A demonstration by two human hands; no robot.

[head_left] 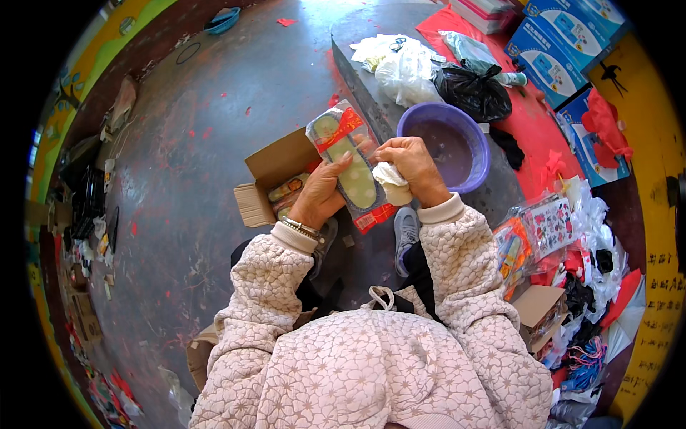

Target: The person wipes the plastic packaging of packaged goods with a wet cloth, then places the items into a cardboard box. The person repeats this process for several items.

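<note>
My left hand (319,191) is closed on the edge of a clear plastic packet with red printed bands, its thumb lying across the front. Inside the packet shows a pale green insole (359,179) with light dots and a grey-blue border. Bunched in my right hand (419,166) is a white cloth (390,179), held against or just over the right edge of the packet; contact is hard to make out. Just beyond my left hand, an open cardboard box (280,159) stands on the floor with similar packets in it, partly hidden by that hand.
A purple basin (484,159) of murky water stands right of my right hand. Behind it lie white plastic bags (407,75) and a black bag (474,91). Blue boxes (547,61) are stacked far right. Packets, bags and a small cardboard box (537,309) crowd the right side.
</note>
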